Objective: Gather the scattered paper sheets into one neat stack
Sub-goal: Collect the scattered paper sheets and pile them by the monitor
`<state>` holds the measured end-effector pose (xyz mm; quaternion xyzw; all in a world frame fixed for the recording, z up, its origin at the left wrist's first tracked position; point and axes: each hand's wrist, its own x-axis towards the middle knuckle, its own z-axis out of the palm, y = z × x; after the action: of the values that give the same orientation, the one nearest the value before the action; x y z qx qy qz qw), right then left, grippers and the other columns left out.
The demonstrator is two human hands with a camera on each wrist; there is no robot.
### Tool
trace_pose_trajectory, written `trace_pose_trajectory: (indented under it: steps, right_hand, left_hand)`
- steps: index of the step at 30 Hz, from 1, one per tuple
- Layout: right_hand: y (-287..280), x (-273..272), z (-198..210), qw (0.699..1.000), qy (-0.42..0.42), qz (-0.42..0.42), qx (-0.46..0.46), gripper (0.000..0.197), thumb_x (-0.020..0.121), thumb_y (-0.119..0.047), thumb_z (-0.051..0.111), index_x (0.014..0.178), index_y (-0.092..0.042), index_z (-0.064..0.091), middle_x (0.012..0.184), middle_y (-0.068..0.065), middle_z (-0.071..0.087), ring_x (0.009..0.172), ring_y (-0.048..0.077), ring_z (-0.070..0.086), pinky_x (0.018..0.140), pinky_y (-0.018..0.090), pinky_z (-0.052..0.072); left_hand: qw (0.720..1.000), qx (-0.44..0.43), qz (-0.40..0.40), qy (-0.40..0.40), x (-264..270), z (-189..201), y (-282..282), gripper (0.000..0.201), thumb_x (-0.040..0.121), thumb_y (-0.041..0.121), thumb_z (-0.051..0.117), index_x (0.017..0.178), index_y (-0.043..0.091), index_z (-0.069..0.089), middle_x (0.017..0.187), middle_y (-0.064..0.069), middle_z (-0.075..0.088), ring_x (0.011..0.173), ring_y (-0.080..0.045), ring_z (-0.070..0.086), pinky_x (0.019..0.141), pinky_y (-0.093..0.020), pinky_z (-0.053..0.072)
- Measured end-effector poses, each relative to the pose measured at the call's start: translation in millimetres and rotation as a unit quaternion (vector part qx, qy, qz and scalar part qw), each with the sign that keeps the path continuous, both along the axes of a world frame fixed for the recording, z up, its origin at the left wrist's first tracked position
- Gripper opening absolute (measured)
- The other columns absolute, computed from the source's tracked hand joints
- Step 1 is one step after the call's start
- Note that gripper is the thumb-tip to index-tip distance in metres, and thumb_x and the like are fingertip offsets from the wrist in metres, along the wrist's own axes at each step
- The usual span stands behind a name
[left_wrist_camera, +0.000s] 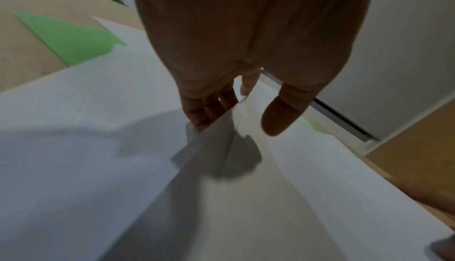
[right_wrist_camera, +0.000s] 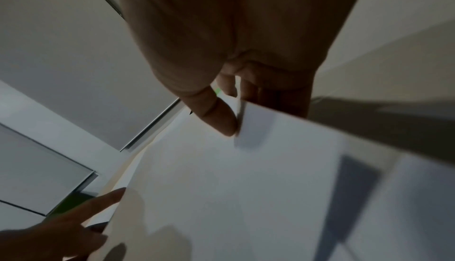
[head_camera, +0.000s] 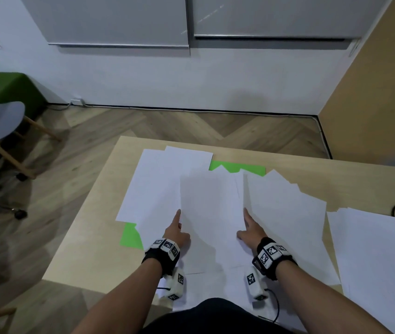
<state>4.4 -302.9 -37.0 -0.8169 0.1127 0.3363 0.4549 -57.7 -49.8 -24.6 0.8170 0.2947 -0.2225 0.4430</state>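
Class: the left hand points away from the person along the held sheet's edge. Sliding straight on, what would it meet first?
Probably more white paper: the left hand points over the overlapping sheets; depth is unclear.

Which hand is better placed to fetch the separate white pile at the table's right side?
Right hand: likely, since the pile lies on its side; the left hand would cross over.

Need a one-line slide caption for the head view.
Both hands, left hand and right hand, grip a sheet bundle amid scattered paper.
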Motion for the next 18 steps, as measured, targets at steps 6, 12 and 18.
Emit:
trace_pose_trajectory:
  steps: [6, 12, 18]
  right_hand:
    - [-0.1, 4.5, 8.2, 0.998, -0.004, 0.041, -0.038, 0.089, 0.086, -0.007, 0.05, 0.155, -0.039, 0.004, 0.157, -0.003, 0.031, 0.127, 0.025, 0.049, 0.098, 0.03, 0.043]
    - [8.8, 4.6, 6.9, 0.999, -0.018, 0.0, -0.035, 0.046, 0.081, 0.004, 0.053, 0.125, -0.011, 0.055, 0.118, 0.005, 0.065, 0.102, 0.021, 0.058, 0.082, 0.023, 0.045]
    - [17.8, 18.3, 63.5, 0.987, -0.131, -0.084, 0.045, 0.022, 0.078, -0.002, 0.063, 0.093, -0.018, 0.062, 0.085, -0.003, 0.067, 0.081, 0.019, 0.06, 0.063, 0.021, 0.046]
  left_hand:
    - [0.997, -0.036, 0.064, -0.011, -1.8, 5.4, -2.3, 0.086, 0.088, 0.017, 0.061, 0.157, 0.03, 0.011, 0.151, -0.009, 0.04, 0.125, -0.021, 0.05, 0.086, -0.023, 0.037]
    - [0.996, -0.054, 0.057, -0.033, 0.7, 13.7, -6.4, 0.04, 0.086, 0.001, 0.049, 0.121, 0.017, 0.058, 0.095, 0.002, 0.068, 0.074, -0.005, 0.059, 0.055, -0.014, 0.044]
    - [0.96, -0.117, 0.144, -0.211, 27.1, 61.9, -5.9, 0.04, 0.064, 0.013, 0.049, 0.099, 0.022, 0.066, 0.091, 0.003, 0.07, 0.083, -0.012, 0.063, 0.062, -0.016, 0.049]
